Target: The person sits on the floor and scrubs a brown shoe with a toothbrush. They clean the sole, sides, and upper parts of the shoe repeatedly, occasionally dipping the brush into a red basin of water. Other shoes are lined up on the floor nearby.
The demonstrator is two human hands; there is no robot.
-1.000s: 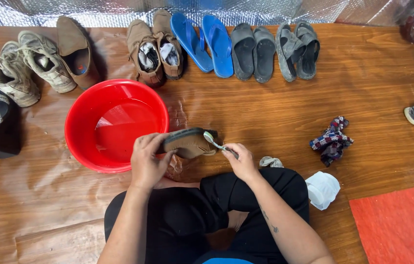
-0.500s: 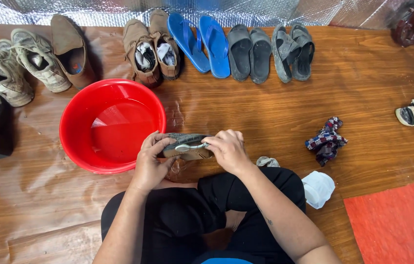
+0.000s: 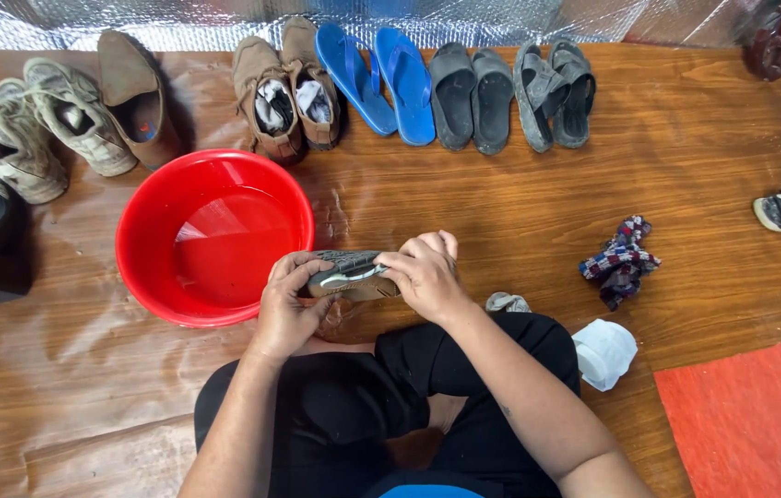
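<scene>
- Black trousers (image 3: 363, 415) on both legs.
- Blue garment edge (image 3: 427, 491) at the waist.
- Bare forearms, no sleeves, watch or rings showing.
- Small dark mark on the right forearm (image 3: 538, 415).

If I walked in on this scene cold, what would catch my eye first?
Probably the bright red basin on the wooden floor, just left of the seated person's hands. The left hand and right hand grip a worn brown shoe beside its rim. Next, the blue flip-flops stand out in the row of footwear along the far foil-covered wall.

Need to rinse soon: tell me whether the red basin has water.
Water in it: the basin shows a shallow, glinting pool across its bottom.
</scene>
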